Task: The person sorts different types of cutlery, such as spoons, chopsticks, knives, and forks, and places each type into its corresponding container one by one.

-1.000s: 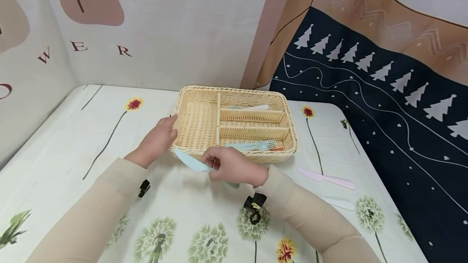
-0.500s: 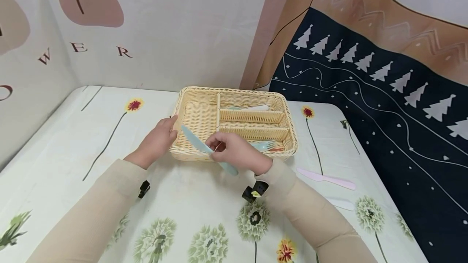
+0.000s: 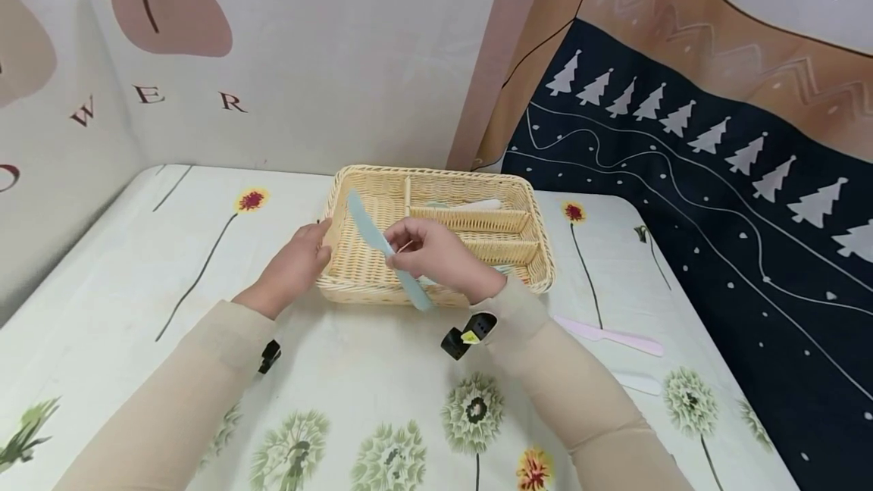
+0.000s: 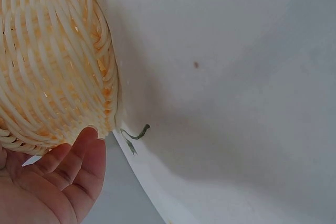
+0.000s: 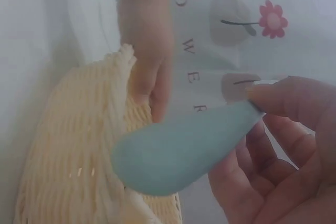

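Pinching the pale-blue knife (image 3: 371, 234) with the right hand (image 3: 436, 254) over the basket's (image 3: 358, 293) left compartment (image 3: 385, 203) and near rim (image 3: 341, 281); resting the left hand (image 3: 289, 264), loosely extended, against its left end (image 3: 333, 199). Could catch the handle (image 3: 414, 292) on that rim if lowered at this slant.

I count two hands: one left hand (image 3: 293, 264) and one right hand (image 3: 436, 256). There is one basket (image 3: 361, 295), with three dividers (image 3: 501, 251) that make four compartments. Of blue knives (image 3: 368, 229), one is held up. On the tabletop (image 3: 368, 400) lie one pink knife (image 3: 621, 339) and one white piece (image 3: 637, 383), partly covered. The utensils inside the front compartment are mostly hidden, so their number I cannot tell.
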Tool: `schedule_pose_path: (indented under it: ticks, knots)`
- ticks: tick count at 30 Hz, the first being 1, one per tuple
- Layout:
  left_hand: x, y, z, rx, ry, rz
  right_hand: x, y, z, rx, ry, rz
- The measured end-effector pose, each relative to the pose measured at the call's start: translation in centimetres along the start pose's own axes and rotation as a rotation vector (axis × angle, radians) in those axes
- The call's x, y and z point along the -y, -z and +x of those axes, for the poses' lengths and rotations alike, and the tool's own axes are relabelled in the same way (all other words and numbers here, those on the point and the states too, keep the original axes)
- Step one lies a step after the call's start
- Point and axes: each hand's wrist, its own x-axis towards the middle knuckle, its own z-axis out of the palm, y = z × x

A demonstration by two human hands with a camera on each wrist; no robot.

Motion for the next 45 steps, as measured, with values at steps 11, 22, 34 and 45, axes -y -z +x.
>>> schedule_pose_path:
  ticks: [11,22,34,45]
  knots:
    - [0.1,0.0,0.0,0.008,0.023,-0.006,0.4,-0.6,2.8,-0.071,-0.102,0.250]
    - [0.4,0.0,0.1,0.007,0.006,-0.007,0.5,-1.1,5.3,-0.133,-0.127,0.412]
    - [0.5,-0.1,0.1,0.012,0.009,-0.028,-0.4,-2.3,8.0,-0.204,-0.173,0.528]
    - [0.4,-0.2,0.3,-0.005,-0.004,-0.048,-0.8,-3.6,9.8,-0.261,-0.272,0.634]
